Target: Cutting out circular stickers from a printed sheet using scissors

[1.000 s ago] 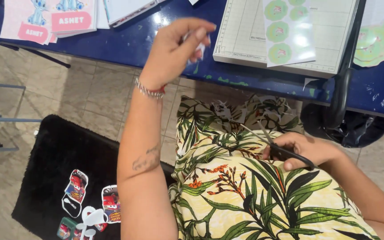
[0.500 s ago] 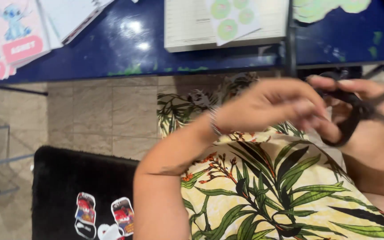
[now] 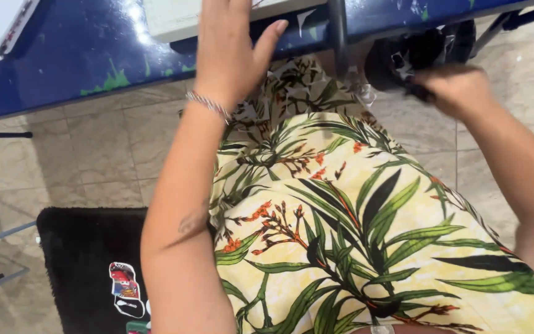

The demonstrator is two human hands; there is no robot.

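my left hand (image 3: 233, 52) has its fingers spread flat by the blue bench (image 3: 63, 68), right hand (image 3: 455, 89) is blurry, probably curled round something dark, can't tell.

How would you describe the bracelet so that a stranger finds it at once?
Start at the blue table edge at the top. The left hand reaches up to it, and the bracelet circles that wrist. It is thin and silvery, the only jewellery in view.
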